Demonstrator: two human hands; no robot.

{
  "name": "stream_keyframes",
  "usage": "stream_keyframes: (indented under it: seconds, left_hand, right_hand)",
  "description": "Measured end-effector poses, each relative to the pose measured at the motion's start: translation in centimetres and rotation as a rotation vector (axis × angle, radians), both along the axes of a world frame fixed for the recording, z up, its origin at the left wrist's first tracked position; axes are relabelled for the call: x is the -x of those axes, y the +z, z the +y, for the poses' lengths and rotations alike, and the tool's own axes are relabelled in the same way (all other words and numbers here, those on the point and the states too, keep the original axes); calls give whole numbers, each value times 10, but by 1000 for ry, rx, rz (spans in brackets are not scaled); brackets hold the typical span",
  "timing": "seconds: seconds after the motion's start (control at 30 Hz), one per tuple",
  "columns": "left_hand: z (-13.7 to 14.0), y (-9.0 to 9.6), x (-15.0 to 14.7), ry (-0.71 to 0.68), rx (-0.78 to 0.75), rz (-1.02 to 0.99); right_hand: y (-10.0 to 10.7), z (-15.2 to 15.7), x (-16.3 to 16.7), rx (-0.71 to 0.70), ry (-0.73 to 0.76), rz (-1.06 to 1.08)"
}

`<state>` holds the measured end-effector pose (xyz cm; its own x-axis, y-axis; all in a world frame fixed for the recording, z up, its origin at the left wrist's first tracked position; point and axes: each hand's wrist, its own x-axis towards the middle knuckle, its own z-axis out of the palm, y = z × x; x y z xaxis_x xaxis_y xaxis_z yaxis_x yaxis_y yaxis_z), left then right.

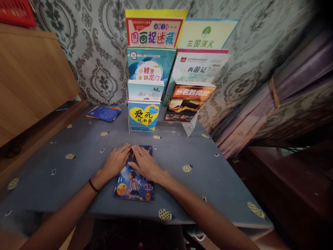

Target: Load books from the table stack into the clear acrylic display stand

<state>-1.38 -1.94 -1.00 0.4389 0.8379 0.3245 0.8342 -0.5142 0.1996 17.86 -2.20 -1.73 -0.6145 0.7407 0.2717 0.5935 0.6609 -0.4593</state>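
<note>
A dark blue book point(134, 187) lies flat near the front of the table, its cover showing a cartoon figure and the number 22. My left hand point(116, 160) rests over its upper left edge, fingers stretched out. Across the upper part of the cover lies my right hand point(145, 163), flat, with the thumb apart from the fingers. The fingertips of both hands meet near the book's top and hide part of the cover. Neither hand grips anything. A black band circles the left wrist.
Behind the book stands a clear stepped rack point(192, 125) with several upright books, including a blue-and-yellow one point(143, 118) and an orange-topped one point(191, 102). More blue booklets point(104, 113) lie at the back left. A wooden cabinet point(33, 76) borders the left; a curtain point(260, 104) hangs right.
</note>
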Motion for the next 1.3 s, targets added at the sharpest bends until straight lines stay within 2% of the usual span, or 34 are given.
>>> stream_keyframes:
  seconds: [0.13, 0.3, 0.47, 0.6, 0.77, 0.87, 0.97, 1.3]
  left_hand:
    - [-1, 0, -1, 5, -29, 7]
    - [-1, 1, -1, 5, -15, -8]
    - [-2, 0, -1, 15, -19, -25]
    - [-2, 7, -2, 5, -35, 44]
    - [-1, 18, -13, -190, -2, 122]
    - [-3, 18, -25, -353, 44, 120]
    - [-7, 14, -35, -453, 78, 116]
    - [-10, 18, -41, -472, 90, 139]
  right_hand:
    - [-4, 1, -15, 6, -53, 0]
    - [0, 1, -26, 57, -28, 12]
    - [3, 11, -47, 102, -74, 136]
    - [4, 24, -65, 213, -32, 290]
    - [6, 31, -72, 349, -1, 466]
    - [6, 32, -72, 359, 0, 485]
    - [6, 32, -73, 355, 0, 491]
    - [4, 33, -71, 333, 10, 503]
